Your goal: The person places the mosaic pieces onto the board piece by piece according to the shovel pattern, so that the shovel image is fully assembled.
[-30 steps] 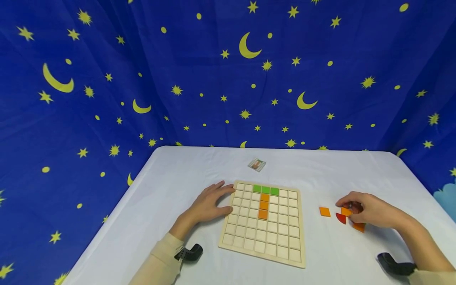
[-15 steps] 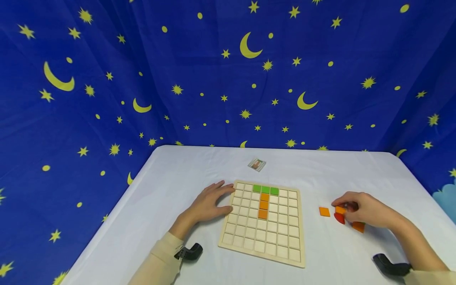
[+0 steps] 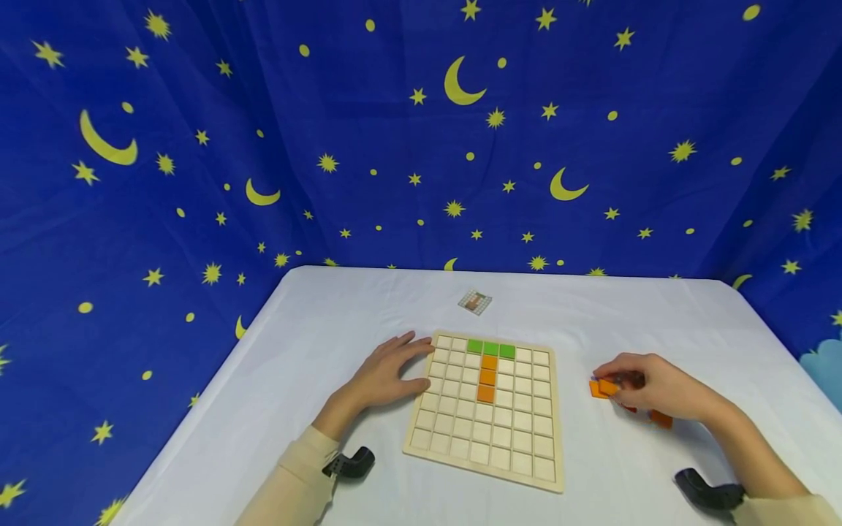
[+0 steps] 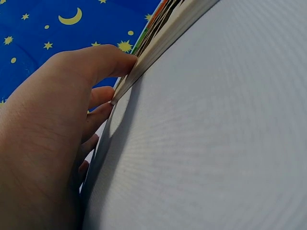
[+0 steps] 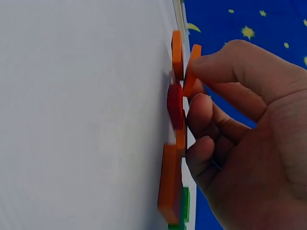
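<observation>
Orange square tile [image 3: 608, 388], likely light, stiff and best held by edges, is pinched by the right hand [image 3: 664, 386], while pale wooden grid board [image 3: 503, 418] is touched by loosely spread left hand [image 3: 384, 376].

Even, bright light across the table [image 3: 342, 314], head view; wrist views dimmer, with soft shadows.

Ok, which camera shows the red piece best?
The right wrist view: the red piece shows clear of the fingers. In the head view the right hand hides most of it; the left wrist view lacks it.
</observation>
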Motion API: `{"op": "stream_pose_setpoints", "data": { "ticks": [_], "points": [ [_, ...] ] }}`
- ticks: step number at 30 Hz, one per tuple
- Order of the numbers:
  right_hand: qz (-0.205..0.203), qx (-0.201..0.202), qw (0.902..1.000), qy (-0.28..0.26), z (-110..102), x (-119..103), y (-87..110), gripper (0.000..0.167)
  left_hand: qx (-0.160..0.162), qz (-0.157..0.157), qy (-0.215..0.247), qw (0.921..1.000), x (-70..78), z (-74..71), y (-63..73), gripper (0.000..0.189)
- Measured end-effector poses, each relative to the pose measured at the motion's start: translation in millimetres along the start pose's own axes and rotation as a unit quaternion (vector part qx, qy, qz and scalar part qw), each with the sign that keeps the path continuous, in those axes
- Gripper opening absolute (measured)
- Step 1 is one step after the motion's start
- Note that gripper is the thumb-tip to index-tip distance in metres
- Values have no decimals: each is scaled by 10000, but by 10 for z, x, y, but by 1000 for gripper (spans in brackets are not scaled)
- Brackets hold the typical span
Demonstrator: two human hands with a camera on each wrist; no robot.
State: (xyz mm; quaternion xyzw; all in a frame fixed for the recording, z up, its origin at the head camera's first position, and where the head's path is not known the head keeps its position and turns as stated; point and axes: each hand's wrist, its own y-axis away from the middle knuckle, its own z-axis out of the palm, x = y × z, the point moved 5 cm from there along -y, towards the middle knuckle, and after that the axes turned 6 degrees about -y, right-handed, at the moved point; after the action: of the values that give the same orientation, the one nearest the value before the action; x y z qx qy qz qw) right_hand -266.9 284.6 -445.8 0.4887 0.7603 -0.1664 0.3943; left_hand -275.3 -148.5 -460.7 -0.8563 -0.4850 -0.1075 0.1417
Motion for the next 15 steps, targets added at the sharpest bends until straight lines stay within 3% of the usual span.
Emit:
{"op": "stream_pose_setpoints", "data": {
  "ticks": [8, 15],
  "points": [
    [-312, 184, 9991, 230, 67, -184, -25, 33, 8, 59, 29, 10000, -3, 8, -2, 64],
    [-959, 79, 9952, 202, 153, -344, -61, 32, 44, 146, 49, 9999, -14, -1, -6, 64]
  ]
}}
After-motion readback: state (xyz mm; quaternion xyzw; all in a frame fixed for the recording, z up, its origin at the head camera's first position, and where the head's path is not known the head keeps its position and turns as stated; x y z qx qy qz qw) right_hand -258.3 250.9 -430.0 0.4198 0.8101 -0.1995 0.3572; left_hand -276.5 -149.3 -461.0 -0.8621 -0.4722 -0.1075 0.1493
